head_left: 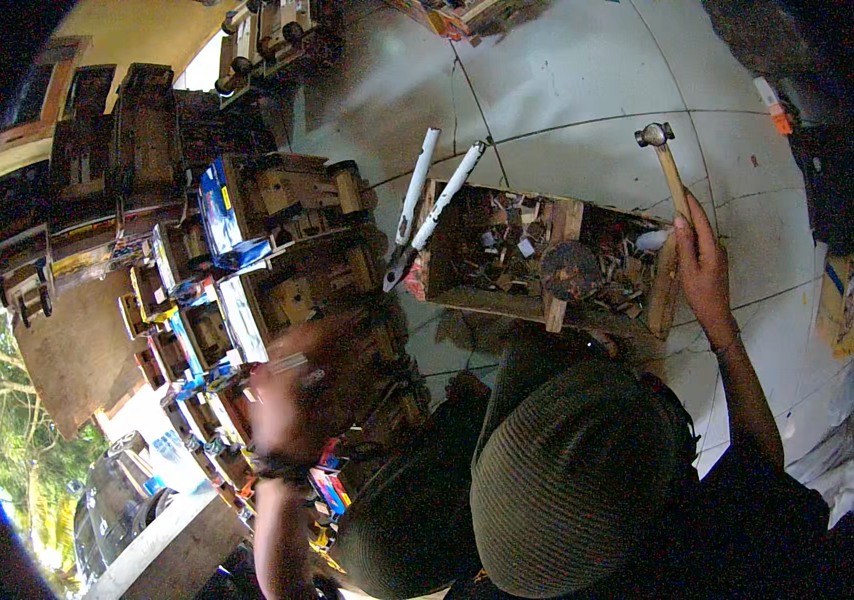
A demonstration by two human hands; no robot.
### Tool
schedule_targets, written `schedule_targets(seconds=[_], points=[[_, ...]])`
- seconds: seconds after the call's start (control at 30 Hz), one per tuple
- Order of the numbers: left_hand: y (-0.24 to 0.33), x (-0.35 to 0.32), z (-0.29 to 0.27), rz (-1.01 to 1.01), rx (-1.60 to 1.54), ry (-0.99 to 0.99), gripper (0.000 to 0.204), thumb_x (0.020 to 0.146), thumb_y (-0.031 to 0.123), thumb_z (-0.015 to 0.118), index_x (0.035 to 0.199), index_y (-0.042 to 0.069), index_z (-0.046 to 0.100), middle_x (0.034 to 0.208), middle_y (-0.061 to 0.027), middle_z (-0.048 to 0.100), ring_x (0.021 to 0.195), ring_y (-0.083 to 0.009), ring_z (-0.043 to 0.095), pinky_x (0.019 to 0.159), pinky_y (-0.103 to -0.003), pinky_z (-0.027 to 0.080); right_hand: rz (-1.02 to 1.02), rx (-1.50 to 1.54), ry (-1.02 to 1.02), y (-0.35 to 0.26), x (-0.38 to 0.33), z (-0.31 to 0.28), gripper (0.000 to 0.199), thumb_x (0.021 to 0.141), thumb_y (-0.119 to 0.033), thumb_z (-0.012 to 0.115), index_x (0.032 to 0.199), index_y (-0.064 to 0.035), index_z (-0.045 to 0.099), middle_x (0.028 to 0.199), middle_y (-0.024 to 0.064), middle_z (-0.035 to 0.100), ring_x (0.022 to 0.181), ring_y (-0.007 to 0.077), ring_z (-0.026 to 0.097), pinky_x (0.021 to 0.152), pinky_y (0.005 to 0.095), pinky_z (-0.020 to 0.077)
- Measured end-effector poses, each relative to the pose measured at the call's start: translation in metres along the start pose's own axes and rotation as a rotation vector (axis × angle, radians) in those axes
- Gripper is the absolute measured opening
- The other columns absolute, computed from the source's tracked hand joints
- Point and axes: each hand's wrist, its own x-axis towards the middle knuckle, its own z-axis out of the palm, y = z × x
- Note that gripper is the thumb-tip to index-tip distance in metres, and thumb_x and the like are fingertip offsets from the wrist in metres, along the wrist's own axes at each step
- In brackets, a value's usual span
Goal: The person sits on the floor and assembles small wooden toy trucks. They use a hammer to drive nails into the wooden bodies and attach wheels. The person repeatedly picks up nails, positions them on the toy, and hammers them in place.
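Observation:
My right hand (702,265) is wrapped round the wooden handle of a hammer (669,170), held upright with its metal head away from me. The hand is beside the right end of an open wooden box (507,302) full of small scraps. A round dark wooden block (569,271) rests across the box's middle bar. My left hand (292,400) is smeared by motion, over the wooden pieces at the left. Pale thin strips (289,364) show at its fingers; whether it grips them I cannot make out. A cutter with long white handles (425,215) leans at the box's left end.
Wooden toy trucks (292,190), some with blue printed panels, are stacked along the left. A flat wooden board (77,340) lies beyond them. My knees in dark ribbed cloth (577,480) are close to the box. An orange-and-white object (775,107) lies on the tiled floor (587,90).

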Motion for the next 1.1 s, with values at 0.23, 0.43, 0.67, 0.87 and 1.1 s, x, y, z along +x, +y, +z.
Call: schedule_targets(seconds=[0.23,0.43,0.67,0.87,1.1], points=[[0.002,0.115,0.21,0.892,0.588,-0.333,0.051,0.078,0.02,0.069,0.125,0.007,0.056,0.108,-0.0234,0.06,0.09,-0.0391,0.063,0.075,-0.046,0.053,0.003,0.032,-0.001,-0.004,0.002,0.001,0.043,0.105,-0.023,0.046,0.144,-0.0042,0.045,0.133,0.0175,0.059,0.113,0.0251,0.06,0.096,0.0349,0.0467],[0.007,0.137,0.246,0.291,0.705,-0.479,0.03,0.086,0.028,0.065,0.108,0.007,0.065,0.09,-0.0219,0.069,0.088,-0.0393,0.069,0.076,-0.054,0.056,0.162,0.021,-0.06,-0.005,-0.002,-0.005,0.044,0.105,-0.026,0.047,0.144,-0.0059,0.045,0.11,0.019,0.068,0.092,0.0229,0.066,0.081,0.036,0.0509],[0.061,0.096,0.14,0.098,0.021,-0.386,0.029,0.096,0.03,0.063,0.102,0.002,0.064,0.087,-0.0169,0.071,0.081,-0.0264,0.072,0.068,-0.038,0.059,0.034,0.051,-0.003,0.005,0.0,0.0,0.044,0.105,-0.026,0.047,0.145,-0.0082,0.046,0.103,0.0135,0.066,0.079,0.0148,0.057,0.074,0.0294,0.0489],[0.063,0.032,0.018,-0.169,-0.955,-0.336,0.016,0.099,0.014,0.059,0.1,0.001,0.05,0.106,-0.0161,0.065,0.101,-0.0294,0.069,0.087,-0.039,0.059,-0.177,0.136,0.109,0.007,0.025,0.011,0.045,0.105,-0.028,0.048,0.146,-0.0092,0.046,0.1,0.0005,0.062,0.071,0.0079,0.046,0.064,0.0228,0.0421],[0.013,-0.061,-0.054,-0.02,-1.141,-0.017,0.025,0.098,0.012,0.06,0.121,0.003,0.053,0.105,-0.011,0.064,0.096,-0.0226,0.069,0.085,-0.034,0.058,-0.216,0.326,-0.023,-0.119,0.041,0.023,0.044,0.105,-0.032,0.048,0.145,-0.0152,0.048,0.071,-0.0081,0.035,0.057,0.0022,0.029,0.043,0.0199,0.0233]])
